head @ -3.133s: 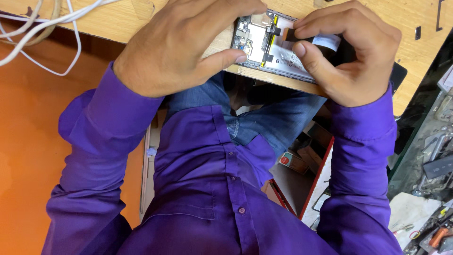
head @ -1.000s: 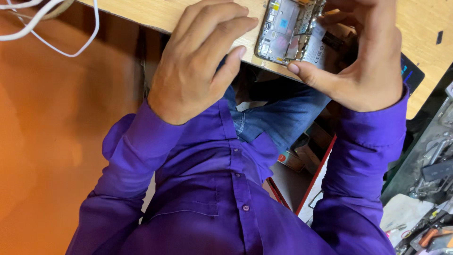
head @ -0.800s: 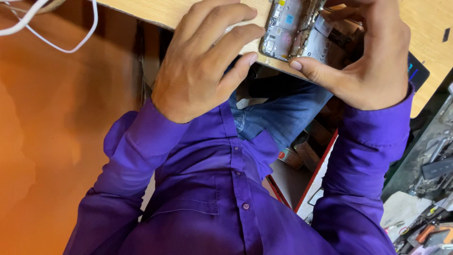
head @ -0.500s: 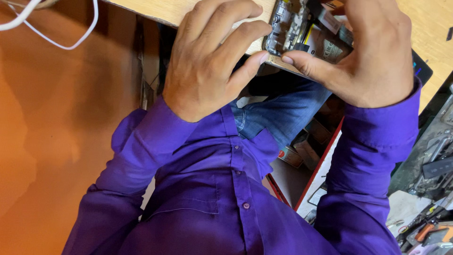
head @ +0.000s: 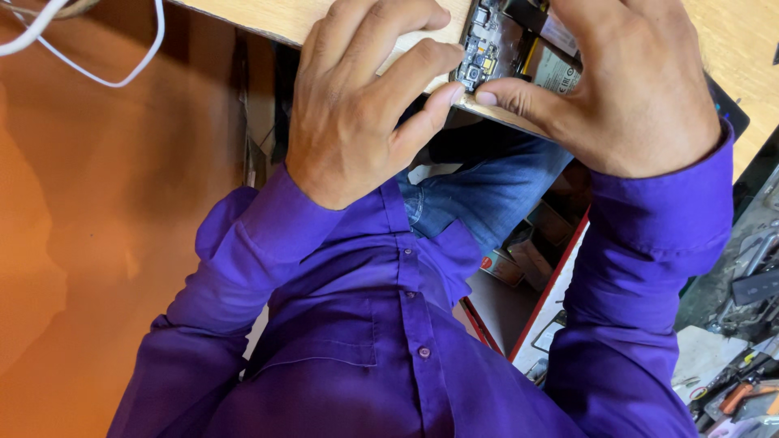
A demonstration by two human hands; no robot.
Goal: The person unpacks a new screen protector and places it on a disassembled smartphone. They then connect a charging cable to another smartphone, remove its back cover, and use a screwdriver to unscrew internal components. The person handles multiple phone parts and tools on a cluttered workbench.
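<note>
Opened phone (head: pixel 510 50), circuitry exposed, braced at the desk (head: pixel 341 20) near edge: left hand (head: pixel 357 105) and right hand (head: pixel 625 89) clamp it together, thumbs steadying its lower edge.

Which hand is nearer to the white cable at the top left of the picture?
Left. The left hand is on the cable's side, though apart from the white cable; the right hand is farther away, beyond the opened phone.

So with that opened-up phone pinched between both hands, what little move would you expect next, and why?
Probably lowering the opened phone flat onto the wooden bench. The left hand and right hand both pinch it near its lower edge, with the circuit side bare and tilted, so neither hand is free for any fine work on the exposed parts.
</note>
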